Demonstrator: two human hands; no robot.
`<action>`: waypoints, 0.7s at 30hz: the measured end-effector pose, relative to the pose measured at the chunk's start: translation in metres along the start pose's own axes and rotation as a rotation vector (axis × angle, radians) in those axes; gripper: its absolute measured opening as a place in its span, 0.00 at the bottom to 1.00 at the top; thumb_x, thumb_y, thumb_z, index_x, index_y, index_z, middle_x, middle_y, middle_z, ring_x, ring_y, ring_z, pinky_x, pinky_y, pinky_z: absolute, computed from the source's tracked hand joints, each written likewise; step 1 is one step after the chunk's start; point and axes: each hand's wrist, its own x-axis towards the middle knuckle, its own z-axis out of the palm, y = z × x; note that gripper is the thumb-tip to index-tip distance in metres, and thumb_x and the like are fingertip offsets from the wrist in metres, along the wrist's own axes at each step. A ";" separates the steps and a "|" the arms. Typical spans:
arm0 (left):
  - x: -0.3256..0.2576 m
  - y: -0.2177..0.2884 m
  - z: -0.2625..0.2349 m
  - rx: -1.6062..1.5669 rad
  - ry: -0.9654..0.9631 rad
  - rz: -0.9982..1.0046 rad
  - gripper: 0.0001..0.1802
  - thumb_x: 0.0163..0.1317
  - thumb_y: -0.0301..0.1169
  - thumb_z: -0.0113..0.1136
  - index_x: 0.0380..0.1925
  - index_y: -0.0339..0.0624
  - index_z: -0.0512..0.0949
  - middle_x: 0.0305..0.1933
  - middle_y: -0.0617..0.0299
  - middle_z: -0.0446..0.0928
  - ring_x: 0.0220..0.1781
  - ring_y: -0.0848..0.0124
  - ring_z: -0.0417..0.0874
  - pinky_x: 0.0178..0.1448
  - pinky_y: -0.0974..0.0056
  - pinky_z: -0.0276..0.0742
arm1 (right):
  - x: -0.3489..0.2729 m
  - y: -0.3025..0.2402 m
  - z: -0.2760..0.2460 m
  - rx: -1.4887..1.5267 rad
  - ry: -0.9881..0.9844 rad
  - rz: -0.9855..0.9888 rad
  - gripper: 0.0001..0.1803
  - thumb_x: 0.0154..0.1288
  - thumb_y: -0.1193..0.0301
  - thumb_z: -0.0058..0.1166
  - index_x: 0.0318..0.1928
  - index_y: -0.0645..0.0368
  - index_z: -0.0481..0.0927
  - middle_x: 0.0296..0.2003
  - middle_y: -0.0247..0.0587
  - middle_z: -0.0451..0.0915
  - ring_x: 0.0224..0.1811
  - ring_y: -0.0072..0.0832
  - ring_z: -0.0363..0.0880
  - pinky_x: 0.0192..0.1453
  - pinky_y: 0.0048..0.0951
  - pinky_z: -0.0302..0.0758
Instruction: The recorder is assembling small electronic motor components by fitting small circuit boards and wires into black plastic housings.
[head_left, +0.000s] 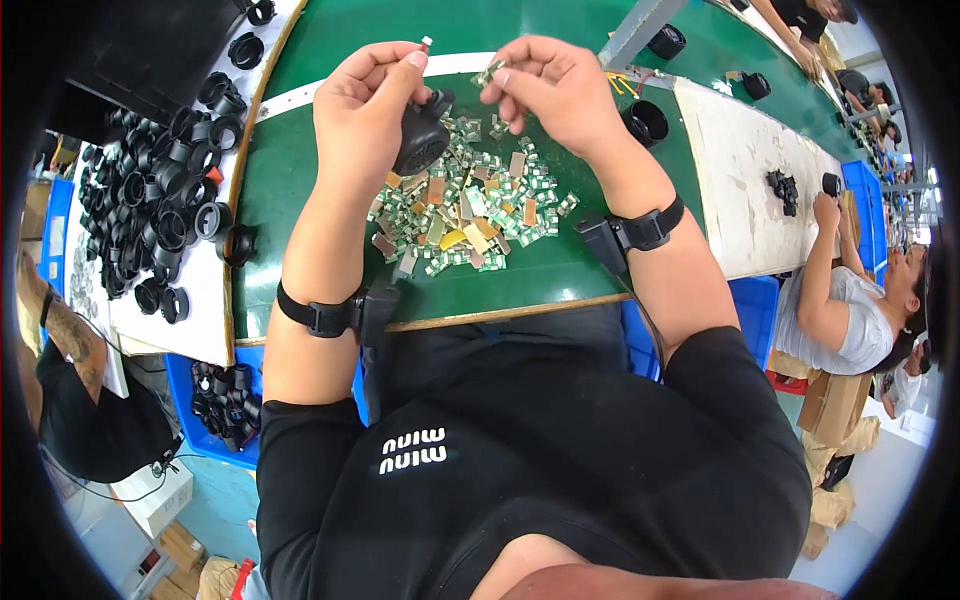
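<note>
My left hand [358, 115] is closed round a black round plastic housing [424, 143]. Between its thumb and forefinger a small white connector [427, 42] sticks up, with a bit of red below it. My right hand [565, 95] pinches a small green circuit board [487, 75] between thumb and fingers, a short way right of the connector and apart from it. Under both hands a loose heap of small green and white circuit boards [478, 215] covers part of the green tabletop [300, 200], with tan and yellow pieces mixed in.
Many black plastic rings [165, 195] are piled on a white surface at left. A black cup-shaped part [645, 122] stands beyond my right wrist, near a metal post [640, 35]. Below left is a blue bin [215, 445] of black parts. A co-worker [850, 310] sits at right.
</note>
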 end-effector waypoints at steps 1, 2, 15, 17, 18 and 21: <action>-0.004 0.002 0.006 0.043 0.016 -0.007 0.09 0.72 0.28 0.67 0.45 0.33 0.84 0.31 0.64 0.84 0.32 0.81 0.81 0.38 0.75 0.75 | -0.001 -0.002 0.000 0.220 0.008 -0.007 0.07 0.74 0.76 0.58 0.48 0.65 0.83 0.36 0.44 0.89 0.31 0.22 0.85 0.34 0.27 0.84; -0.007 0.002 0.010 0.113 0.013 0.016 0.08 0.70 0.28 0.68 0.43 0.34 0.85 0.29 0.66 0.84 0.31 0.82 0.80 0.38 0.75 0.74 | -0.002 -0.002 0.000 0.268 0.038 -0.053 0.07 0.74 0.77 0.58 0.48 0.66 0.82 0.38 0.48 0.89 0.32 0.26 0.87 0.36 0.28 0.86; -0.012 -0.006 0.013 0.514 -0.111 0.366 0.05 0.70 0.21 0.65 0.42 0.29 0.84 0.37 0.62 0.86 0.36 0.78 0.85 0.44 0.73 0.80 | -0.007 -0.009 0.007 0.404 -0.017 -0.050 0.08 0.72 0.75 0.62 0.44 0.69 0.83 0.39 0.50 0.91 0.30 0.23 0.87 0.36 0.24 0.86; -0.012 -0.006 0.013 0.542 -0.109 0.377 0.05 0.71 0.22 0.65 0.41 0.29 0.84 0.38 0.62 0.86 0.36 0.78 0.86 0.43 0.73 0.81 | -0.009 -0.010 0.009 0.340 0.008 -0.055 0.08 0.73 0.75 0.60 0.46 0.68 0.84 0.38 0.50 0.90 0.31 0.23 0.87 0.37 0.25 0.86; -0.013 -0.006 0.013 0.570 -0.105 0.388 0.05 0.71 0.22 0.65 0.41 0.29 0.84 0.38 0.62 0.86 0.36 0.77 0.86 0.43 0.72 0.81 | -0.009 -0.010 0.010 0.276 0.031 -0.061 0.08 0.75 0.75 0.59 0.47 0.68 0.84 0.38 0.49 0.90 0.31 0.24 0.87 0.37 0.26 0.85; -0.014 -0.008 0.016 0.519 -0.075 0.353 0.04 0.67 0.23 0.67 0.38 0.33 0.85 0.35 0.57 0.87 0.34 0.72 0.89 0.44 0.68 0.85 | -0.014 -0.010 0.013 -0.200 0.105 -0.085 0.10 0.76 0.74 0.59 0.48 0.68 0.87 0.36 0.43 0.90 0.31 0.20 0.86 0.37 0.23 0.83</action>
